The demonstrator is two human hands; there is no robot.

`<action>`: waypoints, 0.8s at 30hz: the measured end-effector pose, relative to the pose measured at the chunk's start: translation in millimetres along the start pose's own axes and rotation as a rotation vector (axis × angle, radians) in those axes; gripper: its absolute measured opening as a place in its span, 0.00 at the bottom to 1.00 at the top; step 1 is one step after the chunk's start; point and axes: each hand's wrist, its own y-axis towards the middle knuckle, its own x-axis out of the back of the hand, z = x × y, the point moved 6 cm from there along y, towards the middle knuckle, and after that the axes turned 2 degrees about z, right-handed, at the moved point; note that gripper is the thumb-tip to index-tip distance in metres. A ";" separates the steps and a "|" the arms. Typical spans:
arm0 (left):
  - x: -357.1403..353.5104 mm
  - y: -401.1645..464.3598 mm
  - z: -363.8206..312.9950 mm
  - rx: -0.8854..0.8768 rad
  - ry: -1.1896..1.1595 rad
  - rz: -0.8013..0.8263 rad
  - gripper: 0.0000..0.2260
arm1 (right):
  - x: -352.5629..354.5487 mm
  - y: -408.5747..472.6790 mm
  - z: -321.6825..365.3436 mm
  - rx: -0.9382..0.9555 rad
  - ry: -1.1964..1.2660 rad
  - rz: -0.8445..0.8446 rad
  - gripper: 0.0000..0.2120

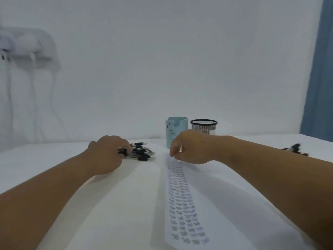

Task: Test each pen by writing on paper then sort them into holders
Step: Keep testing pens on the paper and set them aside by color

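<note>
Pens (142, 153) lie heaped toward the worktop's (54, 159) far edge, where the left hand (108, 150) grips one. Right hand (189, 147), fingers loosely curled and holding nothing, hovers over the scribbled paper (182, 204), before the blue holder (175, 129) and mesh holder (204, 127).

The paper (187, 204) lies on the desk (45, 159), running from the near edge toward the far side. Left of the paper's far end sits a heap of pens (142, 152), with the left hand (108, 152) on it. The right hand (191, 147) is over the paper's far end. Behind the paper stands a cup (176, 129), with a mesh holder (204, 127) just right of it. Far right of the paper lie more pens (295, 148).
</note>
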 end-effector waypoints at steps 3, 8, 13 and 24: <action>-6.0 2.9 15.3 -0.022 0.021 0.064 0.17 | -13.6 14.3 0.4 0.036 -0.029 0.055 0.07; -6.8 15.3 21.2 -0.042 -0.047 -0.027 0.16 | -28.7 13.8 -10.3 0.116 0.023 -0.182 0.04; -11.1 16.6 22.8 -0.064 -0.044 -0.060 0.16 | -32.6 7.1 -13.2 0.152 0.091 -0.214 0.04; 20.3 4.4 -6.6 -0.246 -0.232 -0.420 0.13 | -33.8 2.9 -12.7 0.126 0.113 -0.203 0.04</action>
